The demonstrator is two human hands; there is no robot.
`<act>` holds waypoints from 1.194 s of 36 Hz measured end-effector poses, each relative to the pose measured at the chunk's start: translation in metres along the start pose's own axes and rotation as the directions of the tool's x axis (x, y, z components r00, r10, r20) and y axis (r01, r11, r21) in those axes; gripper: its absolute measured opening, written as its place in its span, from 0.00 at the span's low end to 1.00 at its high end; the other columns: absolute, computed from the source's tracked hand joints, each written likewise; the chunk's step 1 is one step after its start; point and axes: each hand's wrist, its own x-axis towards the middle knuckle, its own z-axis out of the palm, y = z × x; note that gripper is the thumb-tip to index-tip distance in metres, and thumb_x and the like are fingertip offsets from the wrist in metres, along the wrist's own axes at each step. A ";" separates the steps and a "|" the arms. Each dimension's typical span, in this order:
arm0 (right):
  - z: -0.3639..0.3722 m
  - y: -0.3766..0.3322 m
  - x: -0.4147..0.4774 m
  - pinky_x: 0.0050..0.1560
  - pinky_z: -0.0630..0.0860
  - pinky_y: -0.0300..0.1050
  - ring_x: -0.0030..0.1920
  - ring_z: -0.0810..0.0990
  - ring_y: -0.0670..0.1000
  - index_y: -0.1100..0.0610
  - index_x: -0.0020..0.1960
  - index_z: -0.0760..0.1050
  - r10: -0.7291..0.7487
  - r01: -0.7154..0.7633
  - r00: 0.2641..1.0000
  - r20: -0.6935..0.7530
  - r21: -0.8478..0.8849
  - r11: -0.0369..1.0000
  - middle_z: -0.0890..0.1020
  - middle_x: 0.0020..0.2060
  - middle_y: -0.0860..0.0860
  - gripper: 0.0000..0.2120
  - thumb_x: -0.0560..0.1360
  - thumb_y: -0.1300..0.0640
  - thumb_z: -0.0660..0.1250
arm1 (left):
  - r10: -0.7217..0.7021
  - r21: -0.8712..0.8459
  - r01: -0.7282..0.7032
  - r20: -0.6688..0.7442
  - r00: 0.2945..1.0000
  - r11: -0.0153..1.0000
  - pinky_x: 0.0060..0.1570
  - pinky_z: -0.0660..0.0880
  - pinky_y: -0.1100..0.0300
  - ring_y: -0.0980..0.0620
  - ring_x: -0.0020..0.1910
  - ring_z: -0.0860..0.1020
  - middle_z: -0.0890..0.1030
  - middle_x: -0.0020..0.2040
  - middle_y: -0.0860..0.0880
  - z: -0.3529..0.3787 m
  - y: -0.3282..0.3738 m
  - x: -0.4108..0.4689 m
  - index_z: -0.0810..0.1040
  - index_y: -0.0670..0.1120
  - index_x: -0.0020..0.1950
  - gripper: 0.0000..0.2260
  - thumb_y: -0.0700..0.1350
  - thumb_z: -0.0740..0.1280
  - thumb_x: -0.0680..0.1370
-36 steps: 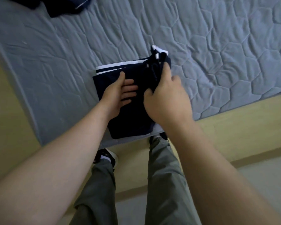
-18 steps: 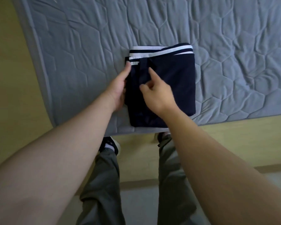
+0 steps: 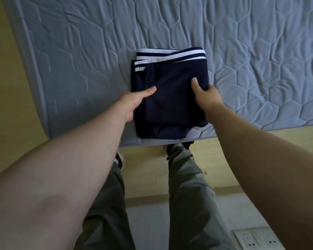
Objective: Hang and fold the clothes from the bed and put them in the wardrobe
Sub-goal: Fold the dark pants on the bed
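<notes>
A navy garment point(image 3: 172, 91) with white stripes lies folded into a rectangle near the front edge of the grey quilted mattress point(image 3: 79, 56). My left hand point(image 3: 132, 101) holds its left edge, thumb on top and fingers hidden under the fabric. At the right edge, my right hand point(image 3: 205, 95) grips the same way, thumb on the cloth and fingers tucked beneath.
The mattress front edge runs just past my legs and shoes point(image 3: 120, 159). A yellow wooden bed frame point(image 3: 260, 141) borders the mattress. A white power strip point(image 3: 253, 239) lies on the floor at lower right.
My right hand has moved from the garment's middle to its right edge. My left hand shifted down along the left edge, and both now clasp the folded bundle from its sides.
</notes>
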 end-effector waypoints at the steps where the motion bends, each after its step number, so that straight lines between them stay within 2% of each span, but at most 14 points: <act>1: -0.003 -0.003 -0.004 0.48 0.73 0.40 0.47 0.78 0.45 0.53 0.64 0.74 0.007 -0.007 1.000 0.007 0.021 1.000 0.79 0.49 0.42 0.29 0.74 0.32 0.66 | -0.018 0.022 0.017 0.052 0.998 1.000 0.40 0.78 0.60 0.53 0.46 0.84 0.86 0.49 0.52 -0.004 0.003 -0.006 0.81 0.51 0.56 0.26 0.57 0.83 0.62; 5: -0.014 -0.019 -0.036 0.39 0.74 0.36 0.46 0.80 0.43 0.51 0.56 0.76 -0.005 0.004 0.999 0.054 0.016 1.000 0.80 0.46 0.42 0.21 0.74 0.35 0.68 | 0.046 -0.025 -0.043 0.118 0.992 0.999 0.35 0.80 0.62 0.53 0.43 0.86 0.87 0.46 0.52 -0.023 0.017 -0.042 0.83 0.49 0.56 0.19 0.52 0.80 0.68; 9: -0.013 -0.049 -0.092 0.49 0.78 0.44 0.49 0.80 0.48 0.54 0.62 0.76 -0.022 0.030 0.994 0.105 -0.076 0.997 0.81 0.51 0.47 0.24 0.76 0.37 0.67 | 0.185 -0.077 -0.179 0.077 0.980 0.981 0.37 0.81 0.61 0.53 0.45 0.86 0.87 0.48 0.52 -0.060 0.032 -0.108 0.82 0.50 0.56 0.16 0.45 0.79 0.70; 13: 0.010 -0.093 -0.169 0.57 0.80 0.55 0.57 0.80 0.56 0.57 0.69 0.72 -0.016 0.074 0.975 0.221 -0.258 0.963 0.80 0.59 0.54 0.27 0.78 0.40 0.65 | 0.325 0.022 -0.325 -0.018 0.946 0.946 0.47 0.80 0.60 0.54 0.49 0.85 0.86 0.50 0.54 -0.121 0.042 -0.188 0.81 0.51 0.56 0.18 0.45 0.81 0.68; 16: 0.041 -0.134 -0.233 0.60 0.75 0.50 0.64 0.76 0.59 0.58 0.76 0.62 -0.127 0.261 0.949 0.290 -0.493 0.830 0.76 0.67 0.58 0.36 0.76 0.41 0.69 | 0.462 0.230 -0.431 -0.100 0.881 0.872 0.49 0.76 0.66 0.62 0.47 0.82 0.84 0.48 0.61 -0.182 0.047 -0.253 0.80 0.57 0.52 0.18 0.52 0.81 0.66; 18: 0.067 -0.165 -0.284 0.67 0.69 0.53 0.71 0.69 0.61 0.54 0.81 0.51 -0.289 0.443 0.894 0.343 -0.578 0.685 0.65 0.74 0.60 0.47 0.73 0.41 0.74 | 0.547 0.387 -0.465 -0.129 0.827 0.796 0.45 0.72 0.68 0.64 0.45 0.79 0.82 0.47 0.64 -0.229 0.048 -0.299 0.79 0.58 0.54 0.20 0.56 0.80 0.65; 21: 0.109 -0.207 -0.370 0.73 0.62 0.60 0.77 0.56 0.62 0.46 0.81 0.39 -0.578 0.725 0.675 0.459 -0.558 0.404 0.51 0.79 0.58 0.58 0.68 0.42 0.78 | 0.615 0.576 -0.437 -0.150 0.774 0.691 0.49 0.76 0.58 0.52 0.50 0.81 0.84 0.52 0.56 -0.300 0.042 -0.362 0.79 0.55 0.59 0.24 0.58 0.79 0.66; 24: 0.158 -0.242 -0.454 0.72 0.60 0.64 0.78 0.53 0.63 0.44 0.81 0.38 -0.741 0.886 0.326 0.587 -0.464 0.022 0.47 0.80 0.57 0.63 0.63 0.41 0.80 | 0.664 0.682 -0.401 -0.165 0.730 0.611 0.49 0.77 0.54 0.47 0.52 0.81 0.84 0.55 0.52 -0.376 0.032 -0.415 0.78 0.56 0.61 0.25 0.58 0.78 0.67; 26: 0.197 -0.256 -0.512 0.72 0.60 0.65 0.77 0.56 0.64 0.47 0.81 0.42 -0.769 0.900 0.063 0.637 -0.369 -0.232 0.49 0.79 0.59 0.63 0.61 0.40 0.81 | 0.688 0.728 -0.368 -0.193 0.700 0.579 0.47 0.77 0.54 0.46 0.52 0.81 0.83 0.54 0.52 -0.430 0.015 -0.455 0.77 0.56 0.60 0.23 0.59 0.77 0.68; 31: 0.278 -0.288 -0.606 0.75 0.58 0.65 0.79 0.55 0.61 0.51 0.82 0.49 -0.636 0.750 -0.375 0.674 -0.182 -0.635 0.53 0.80 0.57 0.58 0.63 0.34 0.76 | 0.698 0.829 -0.251 -0.213 0.684 0.499 0.34 0.71 0.58 0.52 0.43 0.78 0.79 0.45 0.59 -0.523 -0.015 -0.529 0.73 0.59 0.51 0.18 0.63 0.74 0.69; 35: 0.344 -0.318 -0.681 0.77 0.49 0.67 0.81 0.47 0.58 0.53 0.82 0.49 -0.388 0.569 -0.540 0.747 -0.014 -0.822 0.51 0.81 0.51 0.53 0.67 0.32 0.69 | 0.717 0.889 -0.130 -0.260 0.647 0.440 0.33 0.68 0.58 0.56 0.38 0.75 0.76 0.40 0.59 -0.593 -0.045 -0.582 0.69 0.60 0.46 0.14 0.64 0.71 0.71; 37: 0.373 -0.328 -0.712 0.77 0.45 0.67 0.81 0.46 0.56 0.54 0.81 0.54 -0.238 0.442 -0.572 0.785 0.051 -0.895 0.59 0.80 0.50 0.49 0.69 0.32 0.65 | 0.716 0.901 -0.068 -0.291 0.635 0.428 0.35 0.69 0.57 0.58 0.37 0.73 0.75 0.40 0.58 -0.621 -0.058 -0.601 0.68 0.59 0.45 0.14 0.64 0.70 0.72; 40: 0.415 -0.344 -0.757 0.78 0.44 0.65 0.79 0.58 0.53 0.52 0.75 0.67 -0.157 0.404 -0.559 0.815 0.102 -0.909 0.76 0.68 0.47 0.41 0.69 0.32 0.64 | 0.728 0.897 0.019 -0.371 0.576 0.442 0.34 0.66 0.57 0.57 0.36 0.72 0.76 0.41 0.58 -0.662 -0.075 -0.624 0.66 0.59 0.47 0.14 0.63 0.69 0.73; 43: 0.458 -0.359 -0.800 0.78 0.50 0.57 0.65 0.73 0.50 0.48 0.61 0.74 -0.136 0.459 -0.503 0.853 0.131 -0.879 0.78 0.53 0.45 0.28 0.68 0.32 0.66 | 0.719 0.857 0.082 -0.475 0.507 0.509 0.35 0.63 0.57 0.53 0.41 0.75 0.74 0.42 0.58 -0.701 -0.092 -0.645 0.65 0.60 0.48 0.15 0.64 0.69 0.73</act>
